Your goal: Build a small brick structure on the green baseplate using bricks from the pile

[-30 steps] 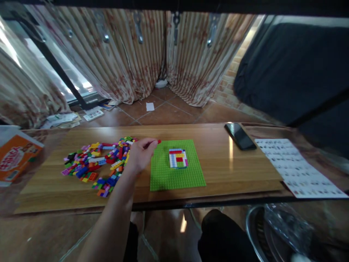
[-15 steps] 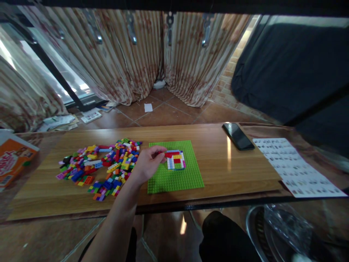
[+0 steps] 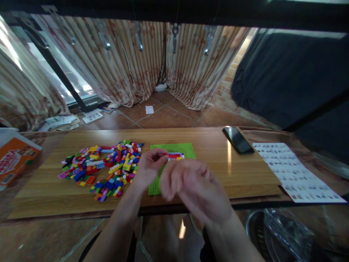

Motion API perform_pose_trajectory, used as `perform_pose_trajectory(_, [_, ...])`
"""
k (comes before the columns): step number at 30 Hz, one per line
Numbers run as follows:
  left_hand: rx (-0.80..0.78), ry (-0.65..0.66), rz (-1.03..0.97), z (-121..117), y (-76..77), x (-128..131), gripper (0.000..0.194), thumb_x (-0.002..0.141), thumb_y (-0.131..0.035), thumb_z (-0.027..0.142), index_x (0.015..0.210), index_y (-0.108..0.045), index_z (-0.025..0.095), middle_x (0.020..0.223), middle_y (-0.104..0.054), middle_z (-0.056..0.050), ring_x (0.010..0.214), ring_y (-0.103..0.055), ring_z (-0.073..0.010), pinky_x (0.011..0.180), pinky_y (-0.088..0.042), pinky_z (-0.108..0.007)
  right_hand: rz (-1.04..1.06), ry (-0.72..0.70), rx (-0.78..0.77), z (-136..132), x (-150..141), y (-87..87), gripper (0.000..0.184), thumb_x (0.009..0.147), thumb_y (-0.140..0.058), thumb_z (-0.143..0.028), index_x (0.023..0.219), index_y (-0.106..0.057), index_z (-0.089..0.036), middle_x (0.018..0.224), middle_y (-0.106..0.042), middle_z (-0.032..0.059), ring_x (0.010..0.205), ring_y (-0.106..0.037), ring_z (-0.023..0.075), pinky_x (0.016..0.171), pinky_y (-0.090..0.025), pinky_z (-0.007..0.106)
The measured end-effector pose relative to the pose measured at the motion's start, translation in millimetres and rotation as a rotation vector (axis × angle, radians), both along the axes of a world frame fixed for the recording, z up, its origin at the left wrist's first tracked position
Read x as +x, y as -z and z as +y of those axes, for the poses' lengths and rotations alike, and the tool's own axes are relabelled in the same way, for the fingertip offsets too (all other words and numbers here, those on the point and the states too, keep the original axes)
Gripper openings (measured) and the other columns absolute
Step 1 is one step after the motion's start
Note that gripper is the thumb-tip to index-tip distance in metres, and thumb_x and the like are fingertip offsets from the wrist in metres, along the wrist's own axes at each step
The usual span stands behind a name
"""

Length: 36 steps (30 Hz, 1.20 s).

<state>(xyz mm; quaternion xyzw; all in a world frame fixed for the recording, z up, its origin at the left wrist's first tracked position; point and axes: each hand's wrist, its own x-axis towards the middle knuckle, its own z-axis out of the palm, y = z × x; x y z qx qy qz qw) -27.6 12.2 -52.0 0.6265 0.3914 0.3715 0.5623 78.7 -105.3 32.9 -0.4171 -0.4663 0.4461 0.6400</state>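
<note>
On the green baseplate [image 3: 156,187] sits a small build of white, red, yellow and blue bricks [image 3: 180,157], now mostly behind my right hand. My left hand [image 3: 150,165] is at the left side of this build, thumb and forefinger pinched on a long red brick [image 3: 172,155] at its edge. Raised in front of the baseplate, nearer to me, is my right hand [image 3: 195,187]. Its fingers are curled but smeared by motion, so whether they hold anything cannot be made out.
A heap of loose coloured bricks [image 3: 114,169] spreads over the left of the wooden table [image 3: 212,142]. A black phone [image 3: 238,140] and a printed sheet [image 3: 296,173] lie to the right. An orange and white box [image 3: 19,158] stands at the far left.
My right hand has come into view from below and now covers much of the build and baseplate. My left hand stays at the build with the red brick. The view has tilted slightly.
</note>
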Motion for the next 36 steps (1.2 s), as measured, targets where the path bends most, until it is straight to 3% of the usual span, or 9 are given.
perform_pose_trajectory(3, [0.032, -0.021, 0.024, -0.7, 1.1, 1.2, 0.019, 0.077, -0.068, 0.032, 0.083, -0.071, 0.015, 0.075, -0.071, -0.003, 0.067, -0.064, -0.0138, 0.065, -0.053, -0.025, -0.08, 0.29, -0.088, 25.2, 33.5, 36.9, 0.025, 0.08, -0.067, -0.047, 0.071, -0.069, -0.024, 0.066, -0.064, -0.0003, 0.062, -0.057, 0.0144, 0.061, -0.049, 0.029])
perform_pose_trajectory(5, [0.021, -0.026, 0.023, -1.4, 2.7, 2.8, 0.021, 0.078, -0.067, 0.035, 0.083, -0.071, 0.015, 0.073, -0.07, -0.002, 0.065, -0.063, -0.0133, 0.064, -0.052, -0.025, -0.25, 0.44, -0.163, 34.7, 51.9, 64.9, 0.019, 0.075, -0.072, -0.04, 0.079, -0.072, -0.022, 0.074, -0.068, 0.0017, 0.066, -0.058, 0.0151, 0.065, -0.049, 0.03])
perform_pose_trajectory(8, [-0.005, -0.02, 0.026, -3.3, 4.9, 6.5, 0.023, 0.079, -0.066, 0.037, 0.081, -0.071, 0.014, 0.071, -0.068, -0.002, 0.062, -0.061, -0.0125, 0.061, -0.051, -0.024, -0.424, 0.368, -0.198, 36.5, 60.9, 89.0, 0.024, 0.076, -0.07, -0.036, 0.094, -0.074, -0.021, 0.088, -0.072, 0.0047, 0.069, -0.06, 0.0155, 0.067, -0.05, 0.031])
perform_pose_trajectory(16, [-0.05, -0.015, 0.016, -7.7, 9.7, 16.6, 0.026, 0.081, -0.064, 0.04, 0.08, -0.069, 0.015, 0.066, -0.063, 0.0, 0.059, -0.057, -0.0119, 0.058, -0.048, -0.023, -0.658, 0.364, -0.099, 34.7, 50.3, 80.0, 0.019, 0.084, -0.06, -0.032, 0.087, -0.076, -0.022, 0.081, -0.071, 0.0042, 0.071, -0.063, 0.0167, 0.068, -0.05, 0.03])
perform_pose_trajectory(23, [0.089, -0.163, 0.148, -3.0, 13.9, 14.7, 0.02, 0.082, -0.061, 0.029, 0.092, -0.07, 0.015, 0.084, -0.072, -0.005, 0.072, -0.064, -0.0158, 0.067, -0.051, -0.026, -0.732, 0.61, -0.33, 33.4, 67.4, 85.3, 0.021, 0.081, -0.062, -0.036, 0.079, -0.076, -0.021, 0.075, -0.075, 0.0047, 0.068, -0.066, 0.0198, 0.065, -0.048, 0.032])
perform_pose_trajectory(26, [0.123, -0.183, 0.23, -2.6, 14.4, 12.8, 0.019, 0.081, -0.061, 0.023, 0.096, -0.071, 0.016, 0.088, -0.074, -0.006, 0.072, -0.065, -0.0164, 0.069, -0.051, -0.028, -0.769, 0.655, -0.394, 32.1, 70.5, 86.8, 0.02, 0.081, -0.063, -0.037, 0.077, -0.076, -0.021, 0.072, -0.074, 0.0043, 0.064, -0.065, 0.0201, 0.064, -0.047, 0.032])
perform_pose_trajectory(29, [0.14, -0.163, 0.287, -3.1, 14.7, 12.7, 0.02, 0.081, -0.06, 0.019, 0.098, -0.071, 0.016, 0.091, -0.074, -0.007, 0.076, -0.066, -0.0175, 0.072, -0.051, -0.029, -0.777, 0.632, -0.374, 31.2, 69.2, 87.9, 0.019, 0.08, -0.063, -0.035, 0.078, -0.076, -0.022, 0.074, -0.074, 0.0041, 0.065, -0.065, 0.0196, 0.065, -0.047, 0.032])
perform_pose_trajectory(36, [0.103, -0.124, 0.301, -2.8, 17.3, 13.4, 0.024, 0.087, -0.054, 0.021, 0.103, -0.07, 0.015, 0.096, -0.075, -0.009, 0.073, -0.067, -0.0183, 0.068, -0.053, -0.031, -0.808, 0.4, -0.209, 33.0, 62.2, 94.9, 0.019, 0.084, -0.06, -0.033, 0.085, -0.076, -0.023, 0.085, -0.072, 0.0047, 0.074, -0.064, 0.0186, 0.072, -0.049, 0.033])
